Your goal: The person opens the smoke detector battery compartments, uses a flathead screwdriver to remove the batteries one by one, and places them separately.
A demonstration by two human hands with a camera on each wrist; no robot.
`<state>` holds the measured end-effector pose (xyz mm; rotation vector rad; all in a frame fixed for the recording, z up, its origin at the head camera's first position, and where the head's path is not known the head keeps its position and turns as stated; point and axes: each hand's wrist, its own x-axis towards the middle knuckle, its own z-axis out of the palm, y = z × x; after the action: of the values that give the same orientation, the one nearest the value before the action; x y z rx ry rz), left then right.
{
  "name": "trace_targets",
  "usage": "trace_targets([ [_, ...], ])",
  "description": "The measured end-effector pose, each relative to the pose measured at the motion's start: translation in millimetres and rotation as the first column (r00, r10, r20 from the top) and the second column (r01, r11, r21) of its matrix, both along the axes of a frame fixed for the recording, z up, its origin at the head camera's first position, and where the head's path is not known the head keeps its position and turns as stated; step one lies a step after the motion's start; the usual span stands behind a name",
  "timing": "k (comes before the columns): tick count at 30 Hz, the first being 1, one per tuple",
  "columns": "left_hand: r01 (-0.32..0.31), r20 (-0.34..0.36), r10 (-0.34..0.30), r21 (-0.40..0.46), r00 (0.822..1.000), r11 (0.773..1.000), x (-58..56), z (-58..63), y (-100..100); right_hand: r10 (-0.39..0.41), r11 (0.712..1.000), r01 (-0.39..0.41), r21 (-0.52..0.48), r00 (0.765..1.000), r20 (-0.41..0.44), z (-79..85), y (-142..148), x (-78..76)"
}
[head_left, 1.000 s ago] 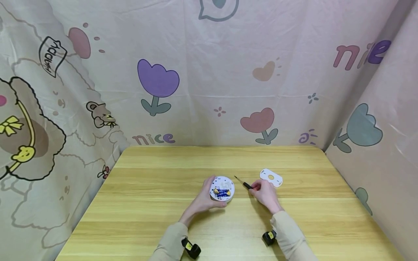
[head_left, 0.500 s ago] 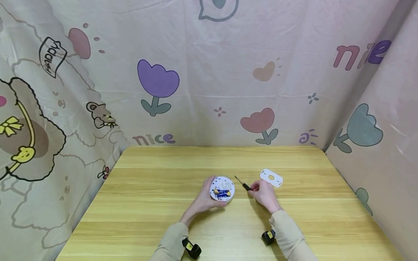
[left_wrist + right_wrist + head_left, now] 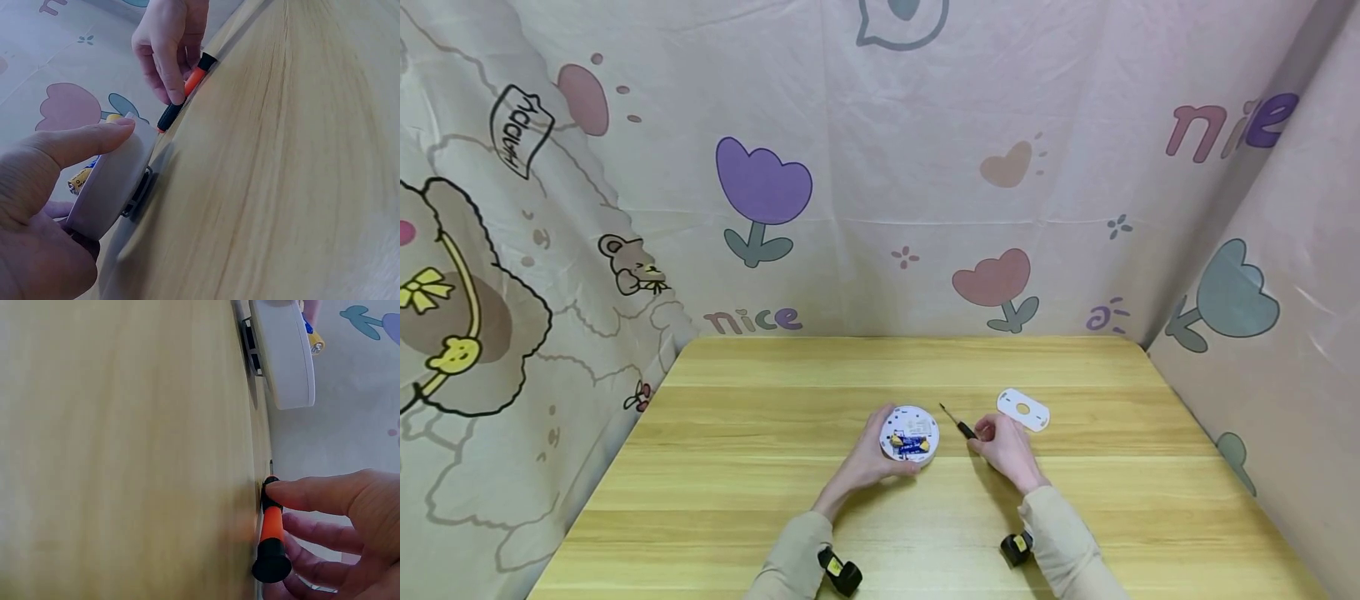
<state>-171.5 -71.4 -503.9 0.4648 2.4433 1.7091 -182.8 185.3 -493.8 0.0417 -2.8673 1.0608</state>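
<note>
My left hand (image 3: 872, 454) grips a round white smoke alarm (image 3: 919, 425) by its side, thumb at the near edge and fingers round the far side. Its back faces up, with blue-and-yellow batteries (image 3: 910, 446) in it. In the left wrist view a vented part (image 3: 139, 194) shows beneath the white housing (image 3: 112, 181). To the right, my right hand (image 3: 1009, 450) pinches a small screwdriver (image 3: 966, 430) by its black-and-orange handle (image 3: 272, 525). The screwdriver lies low along the table, its thin shaft pointing far left, tip apart from the alarm.
A white mounting plate (image 3: 1033, 412) with a round centre hole lies just beyond the right hand. Wrist cameras (image 3: 841, 573) are strapped at both sleeves. Printed cloth (image 3: 887, 167) hangs behind and beside the wooden table (image 3: 737, 417).
The right hand has shifted very slightly, turning the screwdriver a little. The left hand and the smoke alarm stay almost in place.
</note>
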Motion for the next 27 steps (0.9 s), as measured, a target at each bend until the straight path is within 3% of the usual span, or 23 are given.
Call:
trace_targets([
  [4,-0.004,-0.003,0.004,-0.006,1.0,1.0,-0.8,-1.2,0,0.018,0.999,-0.019,-0.025,0.998,-0.057,0.8,-2,2.7],
  [9,-0.008,0.003,0.008,-0.003,1.0,1.0,-1.1,-1.9,0,0.101,0.986,-0.111,-0.122,0.991,-0.083,3.6,-7,7.3],
  [16,-0.007,0.019,0.007,0.008,1.0,1.0,-1.1,-1.6,-1,0.257,0.915,-0.26,-0.308,0.965,-0.049,5.0,-15,11.7],
  [27,0.001,0.031,-0.001,0.016,1.0,1.0,-0.3,-0.9,-2,0.397,0.838,-0.375,-0.397,0.917,-0.028,2.9,-26,14.7],
])
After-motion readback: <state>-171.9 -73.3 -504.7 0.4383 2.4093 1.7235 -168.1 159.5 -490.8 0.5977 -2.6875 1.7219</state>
